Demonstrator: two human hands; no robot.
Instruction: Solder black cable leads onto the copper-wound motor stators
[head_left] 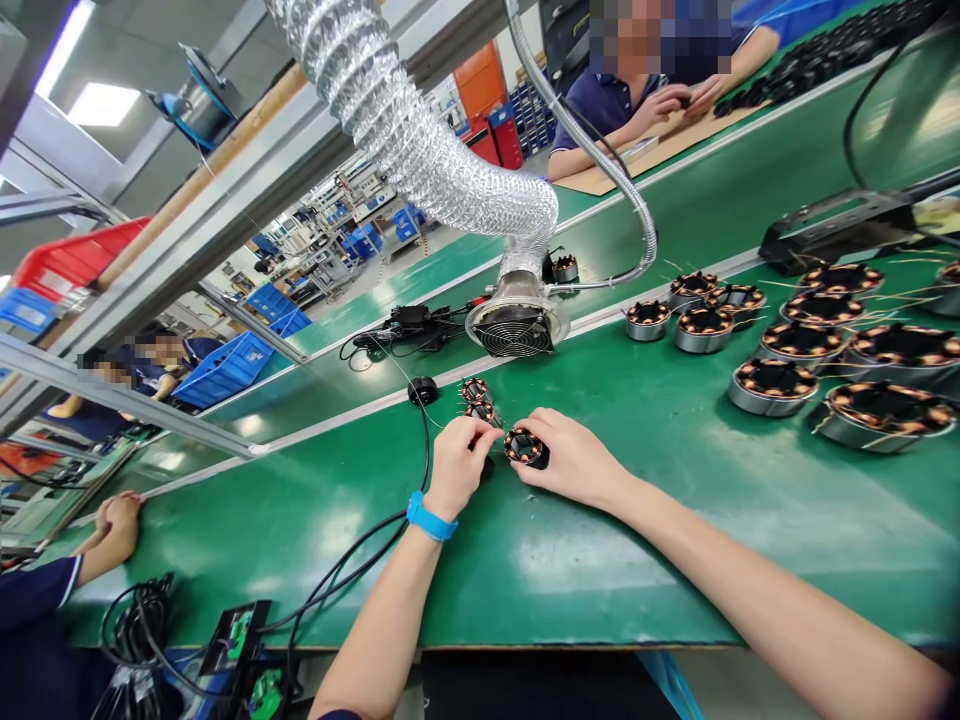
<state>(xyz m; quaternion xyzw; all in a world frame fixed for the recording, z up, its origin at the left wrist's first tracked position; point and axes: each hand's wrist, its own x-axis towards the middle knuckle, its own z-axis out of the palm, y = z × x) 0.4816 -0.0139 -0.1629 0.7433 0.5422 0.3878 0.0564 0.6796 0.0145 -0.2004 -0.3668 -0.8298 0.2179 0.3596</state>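
My right hand [568, 455] is closed around a motor stator [524, 447], a dark ring with copper coils, its coil side facing up. Close to the stator's left edge is my left hand [459, 462], thumb and fingertips pinched together; what they grip is hidden. A thin wire [390, 362] runs down from the upper left towards my left hand. Just beyond my left fingers sit two small stators [477, 398], one behind the other. A black round part [422, 391] lies to their left, on the green bench.
Several larger stators [774, 386] with loose wire ends stand at the right. A fan-fitted duct mouth [514, 330] hangs ahead of my hands. Black cables [330, 590] cross the bench at left. Co-workers' hands show at far left [118, 525] and across the bench [679, 100].
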